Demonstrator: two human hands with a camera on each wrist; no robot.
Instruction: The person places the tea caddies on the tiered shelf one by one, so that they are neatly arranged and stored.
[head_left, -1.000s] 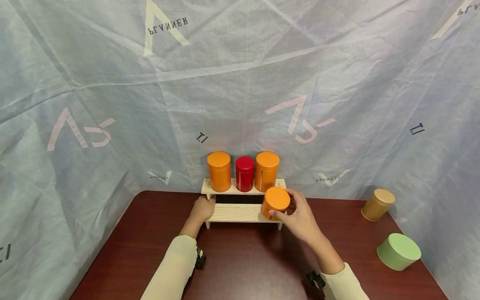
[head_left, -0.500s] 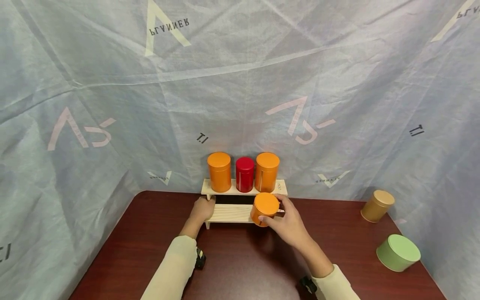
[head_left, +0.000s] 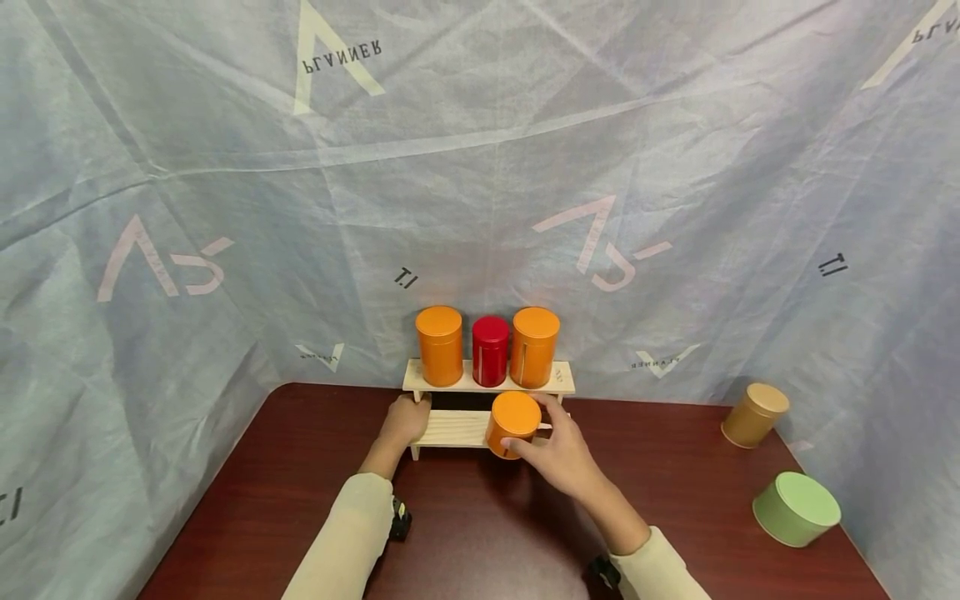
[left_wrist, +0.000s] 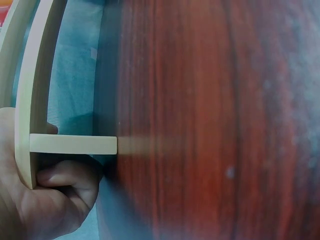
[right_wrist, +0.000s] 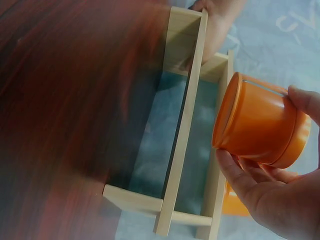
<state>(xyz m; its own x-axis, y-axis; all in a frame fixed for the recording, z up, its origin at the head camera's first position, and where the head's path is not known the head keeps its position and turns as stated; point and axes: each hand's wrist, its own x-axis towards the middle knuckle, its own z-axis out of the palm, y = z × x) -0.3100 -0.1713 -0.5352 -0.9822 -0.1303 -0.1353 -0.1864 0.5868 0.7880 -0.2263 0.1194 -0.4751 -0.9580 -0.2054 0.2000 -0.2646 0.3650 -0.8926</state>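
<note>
My right hand [head_left: 564,454] grips a short orange tin [head_left: 514,425] from its right side, thumb in front and fingers behind. The tin is upright in front of the lower tier of a two-tier wooden rack [head_left: 450,427]; the right wrist view shows it raised off the planks. At the rack's left end my left hand [head_left: 405,419] holds the lower plank. In the left wrist view, curled fingers [left_wrist: 80,180] wrap under that plank [left_wrist: 31,100] beside its leg. On the upper tier stand a tall orange tin [head_left: 440,348], a red tin [head_left: 491,353] and another orange tin [head_left: 535,350].
A gold tin [head_left: 755,414] and a wide green tin [head_left: 797,509] stand near the right edge of the dark red wooden table [head_left: 465,533]. Close behind the rack hangs a grey printed sheet [head_left: 480,208], which also encloses both sides.
My right hand has carried the short orange tin leftward and slightly nearer, from the lower tier's right end to about its middle. My left hand and the rack have stayed put.
</note>
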